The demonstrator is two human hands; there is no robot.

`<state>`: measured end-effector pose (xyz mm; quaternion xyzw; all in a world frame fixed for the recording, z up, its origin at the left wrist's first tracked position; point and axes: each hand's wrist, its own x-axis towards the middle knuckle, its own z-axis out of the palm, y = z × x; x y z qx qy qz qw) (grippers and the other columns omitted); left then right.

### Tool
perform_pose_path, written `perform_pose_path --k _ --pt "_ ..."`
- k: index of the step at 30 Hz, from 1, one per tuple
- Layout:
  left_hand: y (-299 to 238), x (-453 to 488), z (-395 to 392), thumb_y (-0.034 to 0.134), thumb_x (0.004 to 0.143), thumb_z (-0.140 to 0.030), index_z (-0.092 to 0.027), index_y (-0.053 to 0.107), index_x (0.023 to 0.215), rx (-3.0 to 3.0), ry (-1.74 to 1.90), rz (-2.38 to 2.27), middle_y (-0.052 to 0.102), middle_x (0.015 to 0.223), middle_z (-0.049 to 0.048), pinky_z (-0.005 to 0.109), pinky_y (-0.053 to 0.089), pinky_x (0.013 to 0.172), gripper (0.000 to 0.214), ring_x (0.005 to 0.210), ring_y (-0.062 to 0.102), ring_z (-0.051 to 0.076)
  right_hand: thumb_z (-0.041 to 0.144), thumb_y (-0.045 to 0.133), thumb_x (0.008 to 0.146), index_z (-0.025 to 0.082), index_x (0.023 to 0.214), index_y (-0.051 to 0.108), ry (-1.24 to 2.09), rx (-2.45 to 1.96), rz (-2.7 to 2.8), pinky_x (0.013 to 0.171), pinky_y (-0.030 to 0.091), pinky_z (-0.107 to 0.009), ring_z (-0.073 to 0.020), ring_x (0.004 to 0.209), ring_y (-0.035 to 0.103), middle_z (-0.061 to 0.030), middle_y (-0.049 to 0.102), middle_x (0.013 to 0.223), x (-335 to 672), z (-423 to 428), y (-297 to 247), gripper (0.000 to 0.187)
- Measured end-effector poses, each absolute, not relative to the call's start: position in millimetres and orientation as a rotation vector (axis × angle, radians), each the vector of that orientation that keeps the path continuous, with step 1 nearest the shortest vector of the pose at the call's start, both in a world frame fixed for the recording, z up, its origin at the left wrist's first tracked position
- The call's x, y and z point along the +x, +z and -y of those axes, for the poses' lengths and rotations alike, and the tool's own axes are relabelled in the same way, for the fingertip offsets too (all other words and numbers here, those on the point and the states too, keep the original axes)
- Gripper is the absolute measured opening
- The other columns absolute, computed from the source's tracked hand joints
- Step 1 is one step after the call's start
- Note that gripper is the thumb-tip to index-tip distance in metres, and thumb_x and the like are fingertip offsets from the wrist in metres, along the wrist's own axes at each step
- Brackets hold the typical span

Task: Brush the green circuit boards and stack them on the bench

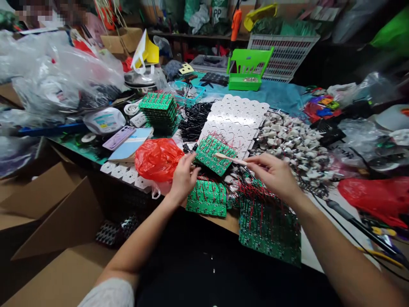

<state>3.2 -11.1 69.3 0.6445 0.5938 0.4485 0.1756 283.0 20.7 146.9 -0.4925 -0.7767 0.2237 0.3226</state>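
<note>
My right hand (271,172) pinches a thin pale stick-like tool (236,160), perhaps a small brush. Its tip lies over a green circuit board (212,157) with red wires. My left hand (184,178) is closed at that board's left edge, fingers curled around it; the exact contact is partly hidden. Black connectors (189,148) show just above those fingers. Below the hands, a second green board (207,200) lies at the table edge. Further right, more wired boards (268,234) hang over the edge.
White perforated sheets (234,115) lie behind the board, beside a heap of small white wired parts (290,140). A red plastic bag (156,160), stacked green boards (159,111) and black cables (196,119) stand left. A soldering-iron-like tool (348,217) lies right; cardboard boxes (67,221) stand lower left.
</note>
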Motion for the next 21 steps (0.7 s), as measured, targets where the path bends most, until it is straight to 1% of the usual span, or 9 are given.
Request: perform_pose_path --k 2,4,6,8,10,11,13,17,21 --pt "66 -5 47 0.059 0.093 -0.019 -0.019 0.066 0.115 2.085 1.187 -1.705 0.064 0.116 0.0109 0.035 0.056 0.09 0.023 0.102 0.067 0.021 0.032 0.054 0.095 0.023 0.102 0.074 0.599 -1.296 2.145 0.072 0.045 -0.031 -0.0189 0.081 0.062 -0.0058 0.068 0.09 255 -24 140 0.023" --pt "62 -15 74 0.055 0.094 -0.018 -0.019 0.067 0.111 2.202 1.105 -1.804 0.064 0.114 0.0112 0.035 0.055 0.092 0.02 0.106 0.065 0.022 0.03 0.051 0.097 0.023 0.106 0.072 0.596 -1.283 2.268 0.072 0.044 -0.031 -0.0186 0.079 0.06 -0.0064 0.065 0.09 220 -27 132 0.025" --pt "58 -25 90 0.054 0.094 -0.017 -0.017 0.066 0.115 2.236 1.021 -1.942 0.062 0.123 0.0147 0.038 0.053 0.095 0.024 0.112 0.063 0.025 0.03 0.047 0.099 0.023 0.111 0.071 0.578 -1.258 2.391 0.072 0.043 -0.03 -0.0179 0.078 0.058 -0.0068 0.062 0.092 182 -30 124 0.028" --pt "55 -33 94 0.055 0.092 -0.017 -0.016 0.063 0.122 2.248 0.908 -2.088 0.057 0.133 0.019 0.046 0.049 0.101 0.031 0.12 0.059 0.03 0.033 0.041 0.102 0.024 0.117 0.069 0.541 -1.246 2.517 0.07 0.041 -0.028 -0.0171 0.078 0.057 -0.0072 0.061 0.098 147 -32 117 0.032" --pt "52 -38 91 0.057 0.091 -0.019 -0.014 0.06 0.129 2.247 0.779 -2.222 0.052 0.139 0.0225 0.053 0.046 0.102 0.039 0.123 0.054 0.036 0.036 0.036 0.104 0.024 0.119 0.067 0.493 -1.259 2.652 0.068 0.04 -0.028 -0.0165 0.078 0.058 -0.008 0.06 0.103 118 -35 112 0.037" --pt "51 -40 88 0.058 0.09 -0.02 -0.013 0.058 0.132 2.239 0.722 -2.277 0.051 0.141 0.0234 0.055 0.045 0.101 0.043 0.124 0.053 0.038 0.036 0.035 0.104 0.024 0.119 0.067 0.471 -1.266 2.708 0.068 0.04 -0.028 -0.0165 0.078 0.059 -0.0085 0.059 0.106 107 -37 109 0.037" --pt "49 -41 81 0.058 0.089 -0.021 -0.012 0.054 0.136 2.219 0.643 -2.35 0.051 0.141 0.0239 0.055 0.045 0.099 0.048 0.122 0.051 0.039 0.036 0.036 0.103 0.023 0.116 0.068 0.436 -1.275 2.776 0.068 0.042 -0.028 -0.0175 0.08 0.061 -0.0099 0.059 0.11 93 -39 105 0.036" --pt "45 -45 70 0.057 0.09 -0.022 -0.007 0.054 0.134 2.185 0.545 -2.398 0.059 0.121 0.0229 0.049 0.048 0.093 0.047 0.109 0.052 0.036 0.029 0.038 0.101 0.02 0.117 0.066 0.403 -1.28 2.814 0.072 0.046 -0.03 -0.0211 0.089 0.064 -0.0133 0.057 0.12 81 -42 101 0.033" --pt "46 -49 65 0.057 0.091 -0.027 -0.006 0.058 0.128 2.157 0.467 -2.419 0.059 0.107 0.0203 0.046 0.048 0.088 0.043 0.103 0.05 0.035 0.027 0.036 0.101 0.02 0.12 0.064 0.394 -1.31 2.8 0.074 0.049 -0.031 -0.0225 0.092 0.065 -0.0138 0.057 0.121 77 -45 101 0.034"
